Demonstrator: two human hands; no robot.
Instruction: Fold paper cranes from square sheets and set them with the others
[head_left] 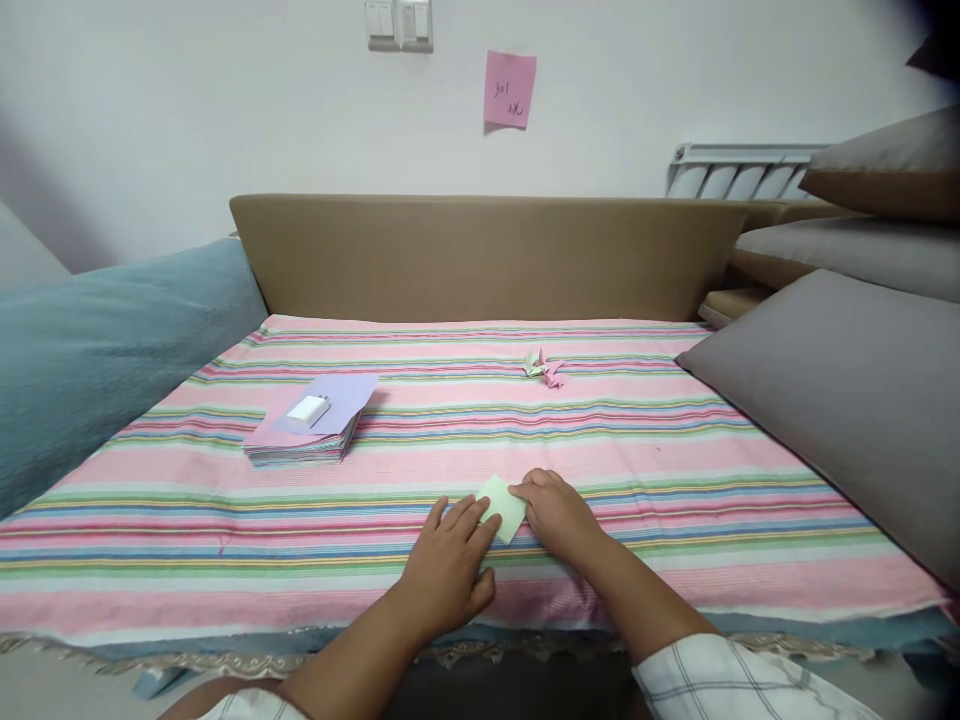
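Note:
A small light green square of folded paper (504,512) lies on the striped cloth with one corner towards me. My left hand (450,565) rests at its left edge, fingers stretched out and spread, with fingertips pressing on the paper. At the right corner is my right hand (559,515), its index fingertip on the paper and its other fingers curled in. The right thumb is mostly hidden. Farther back sit small folded paper figures, one pale green (533,364) and one pink (553,374), touching or nearly so.
A stack of coloured paper (300,448) stands to the left, topped by a lilac sheet (349,390) and a white charger plug (308,411). Grey cushions (840,390) line the right side, a blue cushion (127,350) the left. A brown backrest (480,260) closes off the back.

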